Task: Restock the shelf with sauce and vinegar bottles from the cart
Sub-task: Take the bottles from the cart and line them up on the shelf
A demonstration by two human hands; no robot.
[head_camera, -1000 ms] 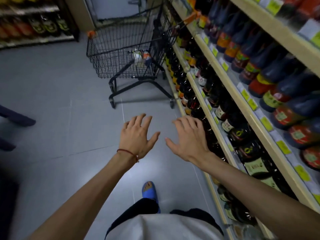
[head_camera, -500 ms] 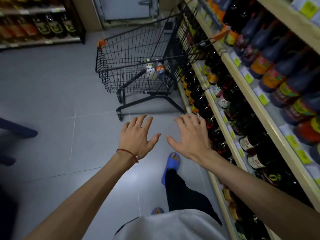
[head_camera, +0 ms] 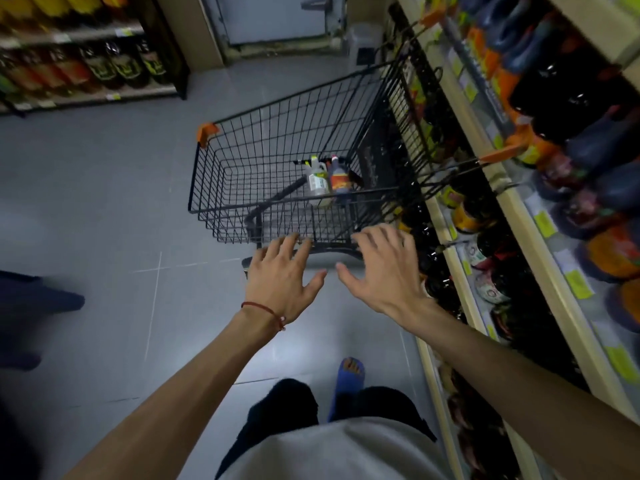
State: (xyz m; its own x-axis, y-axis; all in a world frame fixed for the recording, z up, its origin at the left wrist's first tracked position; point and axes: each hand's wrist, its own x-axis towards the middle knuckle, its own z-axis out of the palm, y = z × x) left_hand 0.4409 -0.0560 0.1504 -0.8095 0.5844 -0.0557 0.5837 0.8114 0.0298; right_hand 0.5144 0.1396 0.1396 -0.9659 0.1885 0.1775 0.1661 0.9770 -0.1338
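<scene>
bottles (head_camera: 317, 169) in cart (head_camera: 242, 174), labels (head_camera: 338, 181) blurred

Both arms are stretched out in front, palms down. Left hand (head_camera: 282, 282) has its fingers (head_camera: 289, 244) spread and relaxed, thumb sticking out to the right. Right hand (head_camera: 382, 271) is the same deal, fingers splayed, thumb pointing left. Neither one's gripping anything, and the two thumbs sit close together without touching.

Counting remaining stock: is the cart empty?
Not empty. The cart holds two upright bottles: a pale bottle and a dark bottle beside it.
</scene>
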